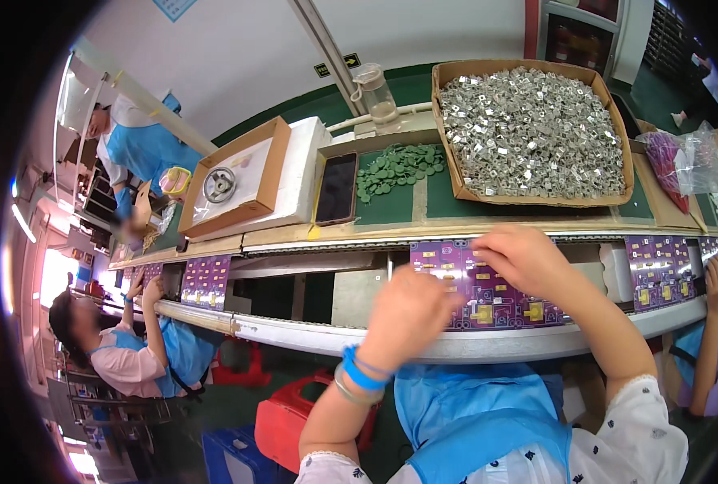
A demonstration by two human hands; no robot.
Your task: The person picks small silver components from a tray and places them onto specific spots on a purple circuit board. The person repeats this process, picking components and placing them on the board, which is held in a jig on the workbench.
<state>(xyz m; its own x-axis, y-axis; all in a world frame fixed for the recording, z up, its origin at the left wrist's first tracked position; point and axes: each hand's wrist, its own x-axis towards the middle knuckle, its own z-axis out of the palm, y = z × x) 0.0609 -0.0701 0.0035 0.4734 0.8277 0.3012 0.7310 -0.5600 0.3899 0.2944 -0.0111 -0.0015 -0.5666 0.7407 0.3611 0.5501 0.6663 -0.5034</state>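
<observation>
A purple circuit board (496,300) with yellow parts lies on the conveyor rails in front of me. My left hand (411,310) is curled in over its left part, a blue band on the wrist. The fingertips are turned away, so anything in them is hidden. Above the board's far edge, my right hand (522,256) has thumb and fingers bent together; what they may pinch is too small or covered. Beyond the board stands a cardboard tray (447,173) heaped with small silver metal parts (536,133). To its left lies a pile of small green discs (397,168).
A dark phone (337,188), an open cardboard box (274,165) and a clear bottle (376,98) stand along the shelf. More boards (206,282) sit on the line. Co-workers sit at left (137,359) and right (701,355). A red stool (282,419) is below.
</observation>
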